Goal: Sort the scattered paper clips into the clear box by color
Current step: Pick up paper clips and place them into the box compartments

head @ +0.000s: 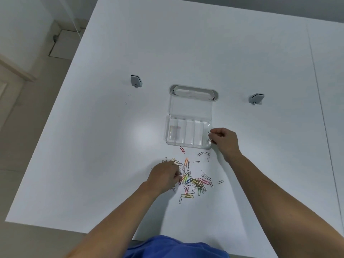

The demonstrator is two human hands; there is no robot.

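Observation:
A clear box [188, 144] with several narrow compartments lies open on the white table, its lid [191, 107] folded back. Below it spreads a loose pile of paper clips [195, 181] in silver, yellow, pink, blue, green and orange; a red clip [182, 149] lies just under the box. My right hand [225, 140] is at the box's right edge, fingers pinched on a silver paper clip [209, 135] over the rightmost compartment. My left hand [163, 177] rests on the pile's left side, fingertips closed among the clips; what they hold is hidden.
A grey oval cable slot [193, 88] sits just behind the box lid. Two small grey fittings [136, 81] [256, 98] stand left and right of it. The table's left edge [55, 108] drops to a beige floor.

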